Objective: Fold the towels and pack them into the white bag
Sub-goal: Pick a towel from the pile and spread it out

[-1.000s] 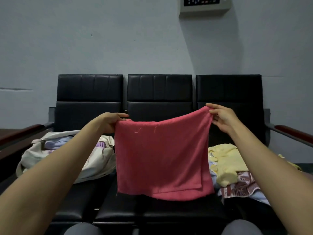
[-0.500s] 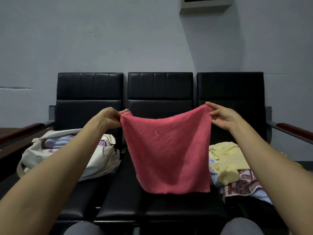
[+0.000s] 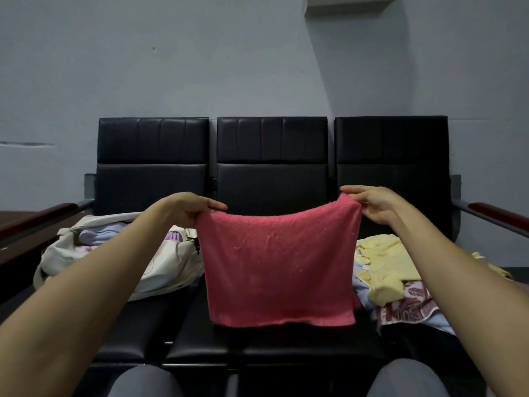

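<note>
A pink towel hangs folded in the air over the middle seat, its lower edge near the seat cushion. My left hand pinches its top left corner and my right hand pinches its top right corner. The white bag lies open on the left seat, with pale blue and purple folded cloth showing inside it. On the right seat sits a heap of towels: a yellow towel on top, a patterned red and white one and a light blue one beneath.
A black three-seat bench stands against a grey wall, with dark red armrests at both ends. My grey-clad knees show at the bottom edge. The front of the middle seat is bare black cushion.
The towel has narrowed and shortened in the view as my hands moved it forward and lower over the middle seat. Both hands have kept their hold on the top corners.
</note>
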Motion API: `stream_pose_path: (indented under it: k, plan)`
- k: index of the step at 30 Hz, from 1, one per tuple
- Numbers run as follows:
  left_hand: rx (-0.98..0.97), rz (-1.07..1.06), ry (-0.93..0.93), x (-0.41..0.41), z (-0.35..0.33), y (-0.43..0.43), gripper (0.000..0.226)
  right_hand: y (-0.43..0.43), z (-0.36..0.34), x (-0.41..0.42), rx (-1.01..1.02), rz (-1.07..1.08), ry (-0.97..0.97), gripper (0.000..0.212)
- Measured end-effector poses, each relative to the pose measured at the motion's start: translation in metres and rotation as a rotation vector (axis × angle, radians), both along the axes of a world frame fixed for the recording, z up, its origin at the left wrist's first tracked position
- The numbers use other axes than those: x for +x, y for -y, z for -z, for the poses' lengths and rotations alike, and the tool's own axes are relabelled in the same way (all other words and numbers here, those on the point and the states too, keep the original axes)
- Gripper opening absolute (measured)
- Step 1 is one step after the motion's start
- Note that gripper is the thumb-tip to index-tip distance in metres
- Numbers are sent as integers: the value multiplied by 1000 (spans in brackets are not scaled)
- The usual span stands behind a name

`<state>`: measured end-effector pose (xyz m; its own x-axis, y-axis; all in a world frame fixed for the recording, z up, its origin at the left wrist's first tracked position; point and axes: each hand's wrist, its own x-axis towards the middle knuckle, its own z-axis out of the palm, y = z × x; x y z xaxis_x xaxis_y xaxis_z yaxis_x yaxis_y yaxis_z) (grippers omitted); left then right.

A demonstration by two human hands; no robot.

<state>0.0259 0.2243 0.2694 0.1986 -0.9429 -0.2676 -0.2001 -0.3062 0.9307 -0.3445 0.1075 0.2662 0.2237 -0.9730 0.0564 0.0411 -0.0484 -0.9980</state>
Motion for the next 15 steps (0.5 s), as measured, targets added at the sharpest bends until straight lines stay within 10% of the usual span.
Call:
stream_pose_path:
  k: [15]
  plan:
    - [-856, -345, 114, -10, -17, -18, 33, -15, -19, -10, -318, 222, 225, 25]
